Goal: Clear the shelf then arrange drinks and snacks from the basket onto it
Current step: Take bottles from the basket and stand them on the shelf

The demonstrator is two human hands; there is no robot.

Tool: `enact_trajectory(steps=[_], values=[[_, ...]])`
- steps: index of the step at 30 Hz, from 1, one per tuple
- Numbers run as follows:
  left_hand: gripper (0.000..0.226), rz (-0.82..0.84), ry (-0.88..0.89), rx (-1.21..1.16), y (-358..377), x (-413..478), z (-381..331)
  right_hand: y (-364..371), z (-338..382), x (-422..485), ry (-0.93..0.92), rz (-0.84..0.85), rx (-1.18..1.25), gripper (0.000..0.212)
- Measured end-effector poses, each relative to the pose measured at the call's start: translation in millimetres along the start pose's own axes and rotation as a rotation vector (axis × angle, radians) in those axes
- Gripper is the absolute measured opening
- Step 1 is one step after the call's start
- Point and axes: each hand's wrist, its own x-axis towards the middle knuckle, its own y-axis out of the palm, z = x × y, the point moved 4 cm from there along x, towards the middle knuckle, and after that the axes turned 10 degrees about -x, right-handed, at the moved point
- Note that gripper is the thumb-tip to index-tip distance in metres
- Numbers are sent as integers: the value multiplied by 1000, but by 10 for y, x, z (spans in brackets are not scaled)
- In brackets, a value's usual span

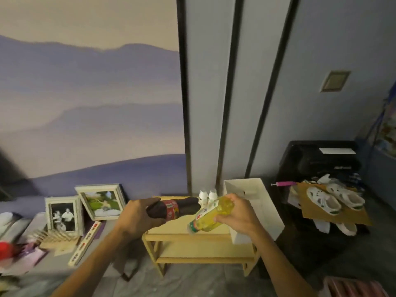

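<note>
A small wooden shelf (188, 247) stands on the floor in the middle. My left hand (137, 217) grips a dark cola bottle (182, 207) with a red label, held on its side over the shelf top. My right hand (237, 213) grips a yellow drink bottle (206, 217), tilted with its cap toward the lower left, above the shelf's right part. Two small white bottles (206, 196) stand at the back of the shelf top, behind both held bottles. No basket can be made out.
A white open box (257, 202) leans beside the shelf on the right. Two framed photos (64, 213) and a wooden rack (57, 237) sit on the floor at the left. A black crate (317, 166) with cardboard and white clogs (334, 200) stands at the right.
</note>
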Motion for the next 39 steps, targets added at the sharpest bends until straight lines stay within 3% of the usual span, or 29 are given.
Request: enact_trajectory(steps=[3, 10, 22, 30, 37, 39], values=[[56, 52, 28, 32, -183, 300, 341, 345, 187, 275, 29, 1, 34, 80], [46, 172, -9, 74, -141, 1113, 1008, 869, 245, 688, 127, -8, 59, 85], [28, 365, -61, 315, 701, 2793, 1619, 1173, -279, 1602, 175, 44, 145, 83], [26, 442, -3, 465, 1078, 3098, 2038, 1399, -409, 1915, 240, 31, 168, 84], [31, 470, 32, 486, 1298, 3219, 2169, 1638, -483, 1908, 417, -63, 380, 61], [33, 462, 51, 489, 1313, 3265, 2158, 1775, -513, 1870, 532, -107, 601, 51]])
